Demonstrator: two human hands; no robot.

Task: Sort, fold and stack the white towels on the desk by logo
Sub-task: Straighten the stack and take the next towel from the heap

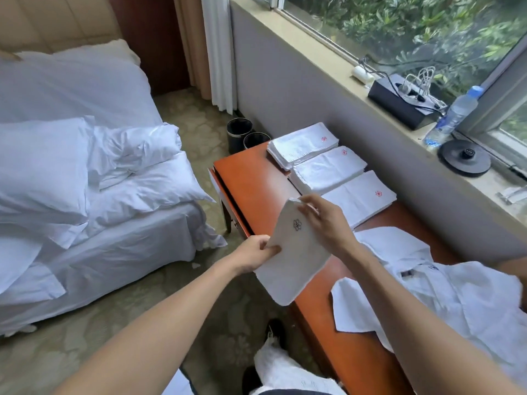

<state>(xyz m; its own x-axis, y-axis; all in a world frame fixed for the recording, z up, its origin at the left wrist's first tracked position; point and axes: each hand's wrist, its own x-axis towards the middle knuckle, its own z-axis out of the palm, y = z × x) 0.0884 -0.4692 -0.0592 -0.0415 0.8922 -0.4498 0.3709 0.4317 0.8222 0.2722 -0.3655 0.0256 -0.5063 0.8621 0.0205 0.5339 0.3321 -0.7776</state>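
Your left hand (256, 253) pinches one side of the folded towel (296, 252), your right hand (325, 220) its top corner, above the tabletop (251, 189) edge. Soft and light: grip its folded edges.

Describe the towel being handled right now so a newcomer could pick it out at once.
Find the orange-brown desk under the window. At its edge, the left hand and right hand hold a folded white towel in the air, between the three folded stacks and the loose pile. Its flower logo is dark, whereas the stacks' top towels carry red logos.
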